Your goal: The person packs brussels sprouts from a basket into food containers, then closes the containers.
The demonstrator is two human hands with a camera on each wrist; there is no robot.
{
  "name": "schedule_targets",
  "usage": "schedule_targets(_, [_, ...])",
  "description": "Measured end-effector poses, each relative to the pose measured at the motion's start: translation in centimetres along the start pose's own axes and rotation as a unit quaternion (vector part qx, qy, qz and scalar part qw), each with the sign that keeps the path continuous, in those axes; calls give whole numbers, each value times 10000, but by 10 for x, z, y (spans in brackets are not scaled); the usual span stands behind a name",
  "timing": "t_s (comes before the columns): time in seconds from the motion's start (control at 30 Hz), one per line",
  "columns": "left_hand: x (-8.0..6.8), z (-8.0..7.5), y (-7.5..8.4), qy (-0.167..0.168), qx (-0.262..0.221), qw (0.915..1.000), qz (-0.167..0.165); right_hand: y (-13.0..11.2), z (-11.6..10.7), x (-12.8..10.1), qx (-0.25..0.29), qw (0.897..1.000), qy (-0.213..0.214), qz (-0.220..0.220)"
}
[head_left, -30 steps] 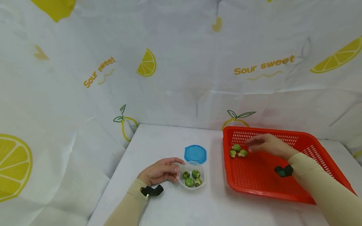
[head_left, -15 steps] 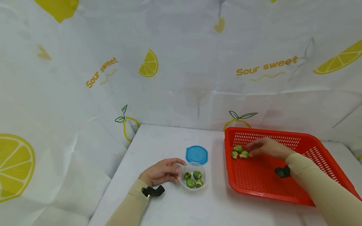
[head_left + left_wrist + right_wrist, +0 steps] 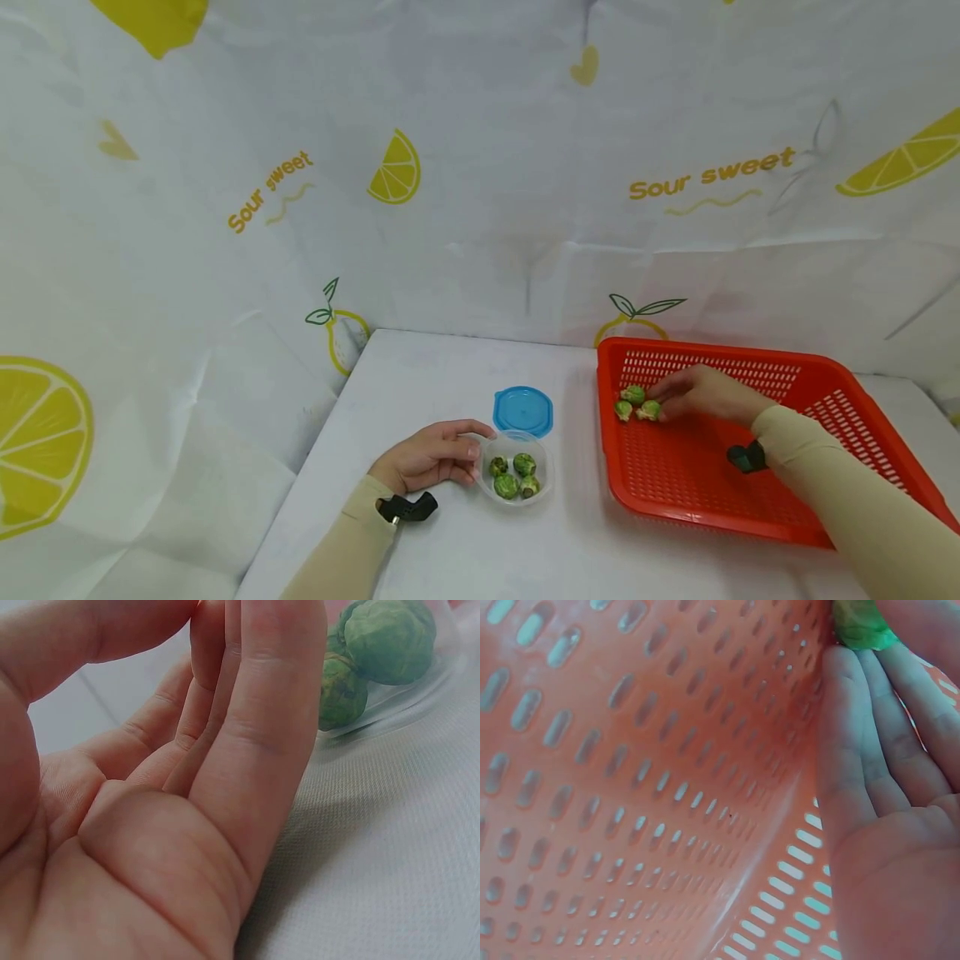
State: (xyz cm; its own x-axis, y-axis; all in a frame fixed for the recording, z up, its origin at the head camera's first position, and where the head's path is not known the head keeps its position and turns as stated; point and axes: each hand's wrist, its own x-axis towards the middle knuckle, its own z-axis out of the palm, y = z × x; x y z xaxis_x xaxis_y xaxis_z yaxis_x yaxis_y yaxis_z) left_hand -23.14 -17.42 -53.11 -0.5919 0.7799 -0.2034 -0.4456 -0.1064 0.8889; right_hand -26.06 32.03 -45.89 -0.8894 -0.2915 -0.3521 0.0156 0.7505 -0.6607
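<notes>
My left hand [image 3: 429, 454] rests against the near-left side of a small clear plastic tub [image 3: 546, 483], its index finger along the rim. Several green Brussels sprouts [image 3: 506, 486] lie in the tub; in the left wrist view, sprouts [image 3: 390, 641] show beyond my fingers. Inside a red basket [image 3: 693, 512], my right hand [image 3: 701, 393] reaches to the left end. Its thumb and fingertips pinch a Brussels sprout [image 3: 648, 410], seen in the right wrist view as a green sprout [image 3: 861, 624] between them. Two more sprouts [image 3: 632, 395] sit beside it.
A blue lid [image 3: 522, 412] lies on the white tabletop [image 3: 450, 550], just behind the tub. The basket has slotted walls [image 3: 667, 795] and stands right of the tub. Behind the table hangs a white cloth [image 3: 480, 208] printed with lemons.
My right hand has moved down and slightly left onto the nearest sprout in the basket. The left hand stays at the tub. The view has shifted slightly.
</notes>
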Motion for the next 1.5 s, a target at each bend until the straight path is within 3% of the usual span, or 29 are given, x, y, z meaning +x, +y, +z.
schedule_targets(0.27, [1, 4, 1, 60, -18, 9999, -137, -1, 1, -4, -37, 9999, 95, 100])
schedule_targets(0.87, [3, 7, 1, -80, 25, 10000, 8, 0, -3, -13, -12, 9999, 94, 42])
schedule_targets(1.23, [2, 3, 0, -29, 103, 9999, 21, -12, -18, -34, -162, 9989, 439, 30])
schedule_targets(1.5, [-1, 2, 0, 55, 102, 9999, -21, -26, -21, -56, 111, 9986, 494, 119])
